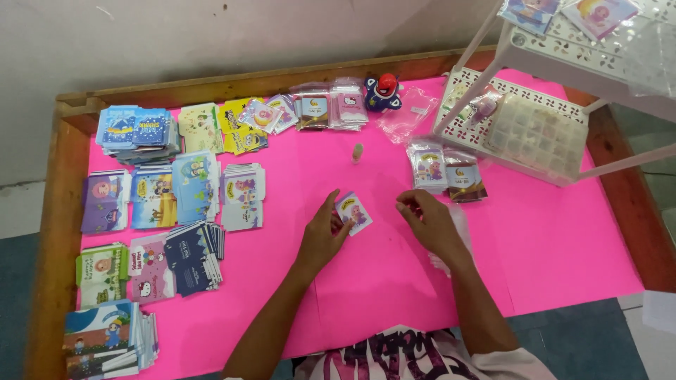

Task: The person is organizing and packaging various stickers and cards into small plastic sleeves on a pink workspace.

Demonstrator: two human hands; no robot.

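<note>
Nearest me, I see both forearms reaching up from the bottom edge over the pink table cover (pixel 549 246). My left hand (pixel 322 236) pinches a small printed card packet (pixel 353 212) by its lower left corner, thumb and fingers closed on it; the packet is tilted and sits just above the cover near the table's middle. My right hand (pixel 429 224) rests just beside it, to the right, fingertips curled together at a thin clear plastic sleeve (pixel 454 236) that lies under the hand; I cannot tell whether the fingers actually grip it.

To the left, stacks of illustrated envelopes (pixel 151 232) lie in rows, running from the near corner up to the far edge. Beyond the hands, a small pale bottle (pixel 358 152) stands upright alone. Right of it, two bundles of bagged cards (pixel 446 171) lie side by side. Further back, more bagged packs (pixel 329 107) line the far edge, next to a blue-and-red toy (pixel 383 91). At far right, a white openwork rack (pixel 535 49) stands over a clear compartment box (pixel 539 134).
</note>
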